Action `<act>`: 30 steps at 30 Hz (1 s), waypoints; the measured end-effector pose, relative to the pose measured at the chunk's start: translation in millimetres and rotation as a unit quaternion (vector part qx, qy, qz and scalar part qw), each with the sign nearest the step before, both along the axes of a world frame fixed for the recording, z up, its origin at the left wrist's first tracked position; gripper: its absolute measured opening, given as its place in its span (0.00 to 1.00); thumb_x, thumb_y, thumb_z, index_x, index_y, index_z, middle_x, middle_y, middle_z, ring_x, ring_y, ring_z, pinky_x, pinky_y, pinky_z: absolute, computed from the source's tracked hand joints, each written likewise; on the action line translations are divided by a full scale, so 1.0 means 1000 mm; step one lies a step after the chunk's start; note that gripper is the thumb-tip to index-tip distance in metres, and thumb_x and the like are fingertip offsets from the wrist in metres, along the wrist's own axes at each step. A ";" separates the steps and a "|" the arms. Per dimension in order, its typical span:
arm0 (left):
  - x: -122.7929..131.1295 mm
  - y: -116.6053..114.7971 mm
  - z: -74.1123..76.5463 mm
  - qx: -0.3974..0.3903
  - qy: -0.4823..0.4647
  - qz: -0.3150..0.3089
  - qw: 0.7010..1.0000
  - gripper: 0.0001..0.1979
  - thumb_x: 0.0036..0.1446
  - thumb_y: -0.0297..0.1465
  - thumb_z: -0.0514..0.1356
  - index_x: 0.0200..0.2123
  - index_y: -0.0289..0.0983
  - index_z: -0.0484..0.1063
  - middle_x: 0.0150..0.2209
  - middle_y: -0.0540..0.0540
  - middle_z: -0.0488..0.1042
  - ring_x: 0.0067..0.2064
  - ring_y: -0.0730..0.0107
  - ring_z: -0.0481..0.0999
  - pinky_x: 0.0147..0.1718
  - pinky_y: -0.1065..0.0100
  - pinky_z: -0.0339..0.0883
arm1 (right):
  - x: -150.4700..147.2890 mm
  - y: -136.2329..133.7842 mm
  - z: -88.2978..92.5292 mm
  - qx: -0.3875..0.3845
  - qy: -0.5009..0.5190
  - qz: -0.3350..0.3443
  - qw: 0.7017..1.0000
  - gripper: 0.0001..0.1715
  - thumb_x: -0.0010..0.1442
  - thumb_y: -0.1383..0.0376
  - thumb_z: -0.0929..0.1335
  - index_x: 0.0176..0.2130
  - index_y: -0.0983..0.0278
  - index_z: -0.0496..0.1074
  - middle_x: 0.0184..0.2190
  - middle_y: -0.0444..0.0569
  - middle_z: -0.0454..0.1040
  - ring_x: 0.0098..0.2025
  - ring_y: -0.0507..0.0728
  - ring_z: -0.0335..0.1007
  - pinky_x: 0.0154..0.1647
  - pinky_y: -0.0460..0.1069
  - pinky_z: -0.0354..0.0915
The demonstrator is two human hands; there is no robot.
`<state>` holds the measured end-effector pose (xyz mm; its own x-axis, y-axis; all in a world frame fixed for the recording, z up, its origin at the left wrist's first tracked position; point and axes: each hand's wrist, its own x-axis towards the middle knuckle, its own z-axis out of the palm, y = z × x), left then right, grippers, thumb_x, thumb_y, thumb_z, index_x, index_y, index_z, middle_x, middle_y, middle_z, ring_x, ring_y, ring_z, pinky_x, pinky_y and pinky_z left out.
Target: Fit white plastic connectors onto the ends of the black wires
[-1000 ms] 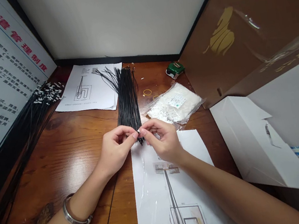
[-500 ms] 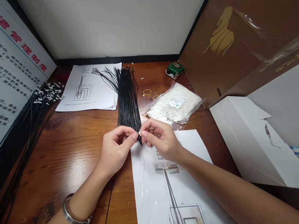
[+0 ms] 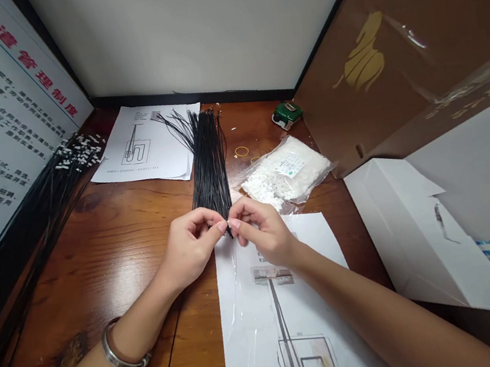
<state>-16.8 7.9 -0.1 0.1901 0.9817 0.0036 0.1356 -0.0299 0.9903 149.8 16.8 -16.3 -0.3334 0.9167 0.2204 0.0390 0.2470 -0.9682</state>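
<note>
At the near end of a bundle of black wires (image 3: pixel 208 164), my left hand (image 3: pixel 191 239) pinches a black wire between thumb and forefinger. My right hand (image 3: pixel 263 229) is closed in a pinch right beside it, the fingertips of both nearly touching. A small white connector is mostly covered by the right fingertips. Just beyond my right hand lies a clear plastic bag (image 3: pixel 310 162) with many small white connectors (image 3: pixel 266 186) at its mouth. Below both hands, a printed drawing sheet (image 3: pixel 242 329) under clear film covers the table.
Black wires with white connector ends (image 3: pixel 79 152) lie along the left panel. Papers with a line drawing (image 3: pixel 109 160) are at the back left. A green tape measure (image 3: pixel 286 115), a yellow rubber band (image 3: pixel 241 151), a brown carton (image 3: pixel 410 32) and a white box (image 3: pixel 395 217) stand or lie rightward.
My right fingertips have shifted slightly against the left ones. The white connector between them shows less than before. My left hand has hardly moved.
</note>
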 end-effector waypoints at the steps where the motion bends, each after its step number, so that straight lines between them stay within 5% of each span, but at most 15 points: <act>1: 0.000 0.000 0.000 0.000 0.003 -0.001 1.000 0.08 0.52 0.34 0.63 0.26 0.35 0.73 0.22 0.50 0.68 0.24 0.73 0.63 0.24 0.70 0.56 | 0.000 0.000 0.000 0.001 -0.003 0.001 1.000 0.07 0.59 0.64 0.65 0.29 0.63 0.65 0.22 0.41 0.66 0.18 0.47 0.62 0.19 0.44 0.59; 14: 0.004 0.002 0.003 -0.013 -0.016 0.008 1.000 0.09 0.53 0.35 0.62 0.28 0.34 0.73 0.26 0.48 0.72 0.27 0.72 0.67 0.27 0.70 0.59 | -0.002 0.001 0.000 -0.068 0.071 -0.034 0.995 0.10 0.58 0.61 0.66 0.29 0.63 0.66 0.21 0.41 0.68 0.18 0.47 0.60 0.19 0.44 0.56; 30: 0.002 0.001 0.003 -0.029 -0.067 -0.011 0.997 0.08 0.53 0.33 0.62 0.27 0.34 0.72 0.26 0.47 0.73 0.28 0.71 0.69 0.30 0.69 0.62 | 0.002 0.002 -0.003 -0.088 0.023 0.042 0.995 0.14 0.61 0.61 0.63 0.26 0.64 0.67 0.18 0.42 0.66 0.20 0.49 0.60 0.21 0.45 0.57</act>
<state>-15.3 9.4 3.1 0.2133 0.9766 -0.0265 0.0027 0.0265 0.9996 151.8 18.4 -19.7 -0.4044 0.9114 0.0760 -0.0192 0.0747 -0.9970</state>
